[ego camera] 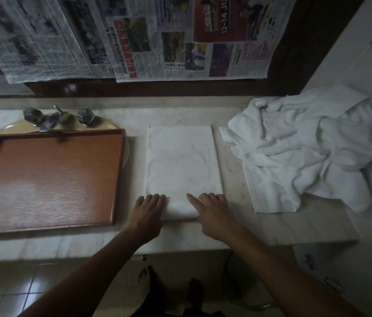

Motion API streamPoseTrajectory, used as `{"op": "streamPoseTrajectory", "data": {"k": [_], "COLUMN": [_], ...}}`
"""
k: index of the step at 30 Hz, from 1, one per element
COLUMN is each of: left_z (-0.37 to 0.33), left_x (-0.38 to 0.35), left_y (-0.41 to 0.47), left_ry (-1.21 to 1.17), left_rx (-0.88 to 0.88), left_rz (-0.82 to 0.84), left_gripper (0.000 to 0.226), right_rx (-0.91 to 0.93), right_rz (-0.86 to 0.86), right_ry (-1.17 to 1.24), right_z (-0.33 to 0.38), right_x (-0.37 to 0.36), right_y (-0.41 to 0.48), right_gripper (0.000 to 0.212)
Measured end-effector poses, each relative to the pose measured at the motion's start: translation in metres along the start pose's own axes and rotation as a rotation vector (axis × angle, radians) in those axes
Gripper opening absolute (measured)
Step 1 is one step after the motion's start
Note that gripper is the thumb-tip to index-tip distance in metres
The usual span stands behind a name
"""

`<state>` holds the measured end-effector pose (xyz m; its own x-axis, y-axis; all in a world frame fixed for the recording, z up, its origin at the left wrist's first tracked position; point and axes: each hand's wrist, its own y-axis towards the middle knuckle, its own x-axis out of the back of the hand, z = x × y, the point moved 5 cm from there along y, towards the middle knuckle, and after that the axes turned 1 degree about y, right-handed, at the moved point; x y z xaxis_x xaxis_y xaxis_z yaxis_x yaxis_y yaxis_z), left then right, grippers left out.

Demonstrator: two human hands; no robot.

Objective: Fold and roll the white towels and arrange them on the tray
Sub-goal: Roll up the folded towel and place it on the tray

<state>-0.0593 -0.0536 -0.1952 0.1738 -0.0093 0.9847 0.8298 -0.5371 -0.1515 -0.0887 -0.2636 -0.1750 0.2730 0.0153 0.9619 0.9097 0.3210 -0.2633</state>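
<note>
Towel (182,161) lies folded flat mid-counter (233,179), between tray (48,179) at left and loose pile (306,145) at right end. Left hand (148,213) and right hand (214,216) lie open, fingers pressing towel's near corners. Near edge looks thick, likely roll start. Best roll: even pressure on both sides, straight toward far edge, tight, ends flush.

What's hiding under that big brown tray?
A beige sink: its curved rim peeks out behind the tray and at its right side, below the taps. The tray covers the bowl, so whatever is inside it cannot be seen.
</note>
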Motion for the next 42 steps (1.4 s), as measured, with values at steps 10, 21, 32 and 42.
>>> {"op": "streamPoseTrajectory", "data": {"k": [10, 21, 32, 42], "left_z": [0.005, 0.027, 0.045, 0.053], "left_x": [-0.005, 0.001, 0.005, 0.007], "left_y": [-0.047, -0.060, -0.057, -0.038], "left_ry": [-0.111, -0.404, -0.758, -0.871], "left_rx": [-0.041, 0.016, 0.156, 0.293], "left_rz": [-0.006, 0.024, 0.081, 0.065], "left_gripper": [0.061, 0.056, 0.059, 0.059], "right_rx": [0.124, 0.076, -0.041, -0.139], "right_rz": [0.043, 0.005, 0.058, -0.109], "right_ry": [0.061, 0.321, 0.560, 0.238], "right_z": [0.000, -0.019, -0.030, -0.016], "right_x": [-0.021, -0.022, -0.008, -0.004], "right_y": [-0.036, -0.052, -0.051, -0.037], "right_gripper": [0.076, 0.073, 0.035, 0.044]}}
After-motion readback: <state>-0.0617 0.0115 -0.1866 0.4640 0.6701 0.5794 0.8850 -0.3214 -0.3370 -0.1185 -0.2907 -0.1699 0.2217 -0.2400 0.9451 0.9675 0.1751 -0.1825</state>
